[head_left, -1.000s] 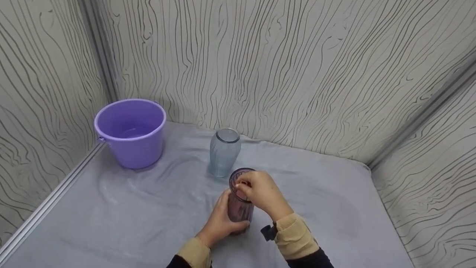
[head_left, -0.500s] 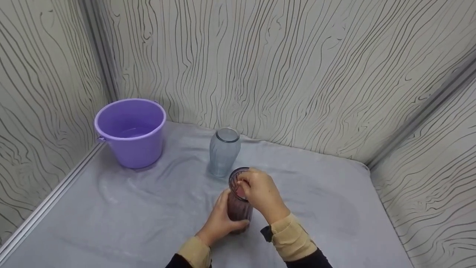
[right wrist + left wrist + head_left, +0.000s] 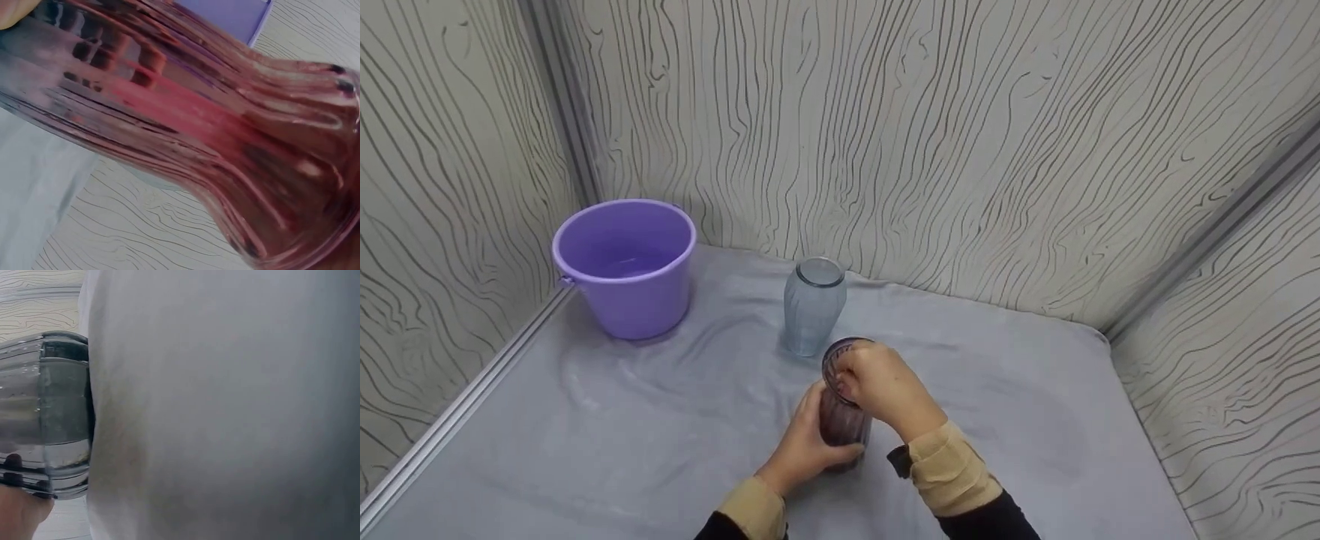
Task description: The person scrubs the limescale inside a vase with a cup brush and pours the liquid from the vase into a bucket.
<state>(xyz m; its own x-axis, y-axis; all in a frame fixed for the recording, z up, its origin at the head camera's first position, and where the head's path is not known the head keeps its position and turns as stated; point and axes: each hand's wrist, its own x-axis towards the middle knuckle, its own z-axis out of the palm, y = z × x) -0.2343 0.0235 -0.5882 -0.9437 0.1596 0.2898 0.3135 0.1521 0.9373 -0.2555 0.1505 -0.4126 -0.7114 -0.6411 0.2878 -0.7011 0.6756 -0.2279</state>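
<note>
Low in the middle of the head view, a purple ribbed glass vase [image 3: 844,426] stands on the cloth. My left hand [image 3: 808,450] grips its side, with the thumb across the front. My right hand [image 3: 889,386] is at the vase's mouth, its curled fingers partly inside the rim. They pinch a long pink thing [image 3: 185,112], which shows through the ribbed glass in the right wrist view. Its kind is not clear and its lower end is blurred. In the left wrist view the vase's base [image 3: 64,402] shows, with a finger [image 3: 22,512] against it.
A light blue glass vase [image 3: 814,311] stands upright just behind the purple one. At the back left is a purple bucket [image 3: 637,307]. Grey cloth [image 3: 622,435] covers the table, and wood-patterned walls [image 3: 885,135] enclose it.
My right hand has dipped further into the mouth of the purple vase, and less of the pink thing shows between its fingers. The left hand keeps its grip in the same place.
</note>
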